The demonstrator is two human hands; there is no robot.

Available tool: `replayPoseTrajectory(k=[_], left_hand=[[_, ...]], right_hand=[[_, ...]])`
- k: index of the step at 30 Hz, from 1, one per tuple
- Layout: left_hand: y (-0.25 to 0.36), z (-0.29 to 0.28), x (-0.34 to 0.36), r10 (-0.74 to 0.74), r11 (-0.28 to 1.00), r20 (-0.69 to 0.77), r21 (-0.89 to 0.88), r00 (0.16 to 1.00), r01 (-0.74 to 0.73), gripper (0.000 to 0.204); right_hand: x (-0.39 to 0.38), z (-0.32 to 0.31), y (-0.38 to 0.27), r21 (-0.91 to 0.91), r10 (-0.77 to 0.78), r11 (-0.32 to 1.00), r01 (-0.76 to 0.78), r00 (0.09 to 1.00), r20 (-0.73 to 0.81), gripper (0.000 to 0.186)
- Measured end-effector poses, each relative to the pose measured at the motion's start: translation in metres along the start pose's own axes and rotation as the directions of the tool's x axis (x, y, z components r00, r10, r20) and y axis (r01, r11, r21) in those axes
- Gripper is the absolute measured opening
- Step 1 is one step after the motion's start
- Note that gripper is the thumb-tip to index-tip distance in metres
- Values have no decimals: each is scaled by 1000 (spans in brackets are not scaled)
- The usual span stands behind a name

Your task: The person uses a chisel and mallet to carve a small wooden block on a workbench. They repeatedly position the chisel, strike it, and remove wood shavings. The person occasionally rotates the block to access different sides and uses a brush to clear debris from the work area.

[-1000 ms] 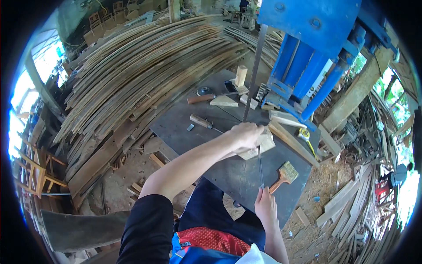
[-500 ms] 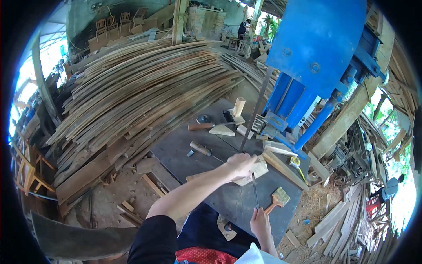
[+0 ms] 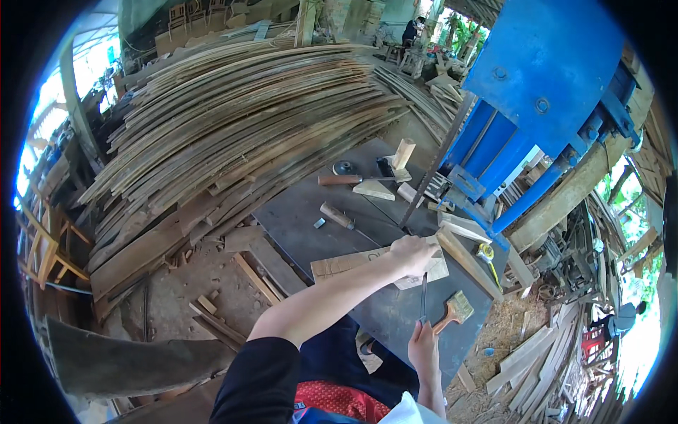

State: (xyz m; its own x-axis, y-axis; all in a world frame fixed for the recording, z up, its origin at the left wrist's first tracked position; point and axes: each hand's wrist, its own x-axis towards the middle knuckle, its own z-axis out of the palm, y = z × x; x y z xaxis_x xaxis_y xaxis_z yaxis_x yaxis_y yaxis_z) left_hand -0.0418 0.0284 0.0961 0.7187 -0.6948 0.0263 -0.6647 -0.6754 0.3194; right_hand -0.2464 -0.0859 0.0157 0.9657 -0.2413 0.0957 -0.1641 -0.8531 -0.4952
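Observation:
A flat pale wooden board [image 3: 346, 266] lies on the dark metal table of a blue band saw. My left hand [image 3: 414, 256] is closed over it near its right end, and my left forearm crosses above part of it. My right hand [image 3: 423, 346] grips a slim metal bar, which looks like a file [image 3: 424, 300], its far end against the board's near edge close to my left hand. What its grip looks like is hidden in my fingers. Just right of that hand lies a paintbrush [image 3: 452, 314] with a wooden handle.
The upright saw blade [image 3: 438, 159] meets the table [image 3: 289, 212] beyond my left hand, below the blue housing [image 3: 544, 63]. Wooden-handled tools [image 3: 337, 216], wood offcuts [image 3: 374, 189] and a yellow tape measure [image 3: 485, 253] lie around. Long planks [image 3: 247, 120] are stacked at left; two people are farther off.
The whole view has shifted slightly. My left hand sits a little farther right over the board, and more of the board shows beyond my forearm. My right hand still grips the file.

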Motion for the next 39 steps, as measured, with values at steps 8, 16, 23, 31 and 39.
replayPoseTrajectory(k=[8,16,23,31,39], left_hand=[[39,23,5,88,989,-23,120,996,-85,39],[-1,2,-7,57,996,-70,-64,996,-62,51],[26,25,4,1,998,-32,70,999,1,44],[14,17,-3,70,996,-54,56,996,-67,48],[7,6,7,-74,996,51,-41,996,76,39]], right_hand=[[49,2,28,-25,-73,997,72,997,-38,34],[-13,-21,11,36,66,997,-68,995,74,33],[37,2,15,17,-61,998,61,998,-9,30],[-27,-26,18,7,84,996,-85,995,62,30],[17,10,6,0,71,997,-71,997,20,27]])
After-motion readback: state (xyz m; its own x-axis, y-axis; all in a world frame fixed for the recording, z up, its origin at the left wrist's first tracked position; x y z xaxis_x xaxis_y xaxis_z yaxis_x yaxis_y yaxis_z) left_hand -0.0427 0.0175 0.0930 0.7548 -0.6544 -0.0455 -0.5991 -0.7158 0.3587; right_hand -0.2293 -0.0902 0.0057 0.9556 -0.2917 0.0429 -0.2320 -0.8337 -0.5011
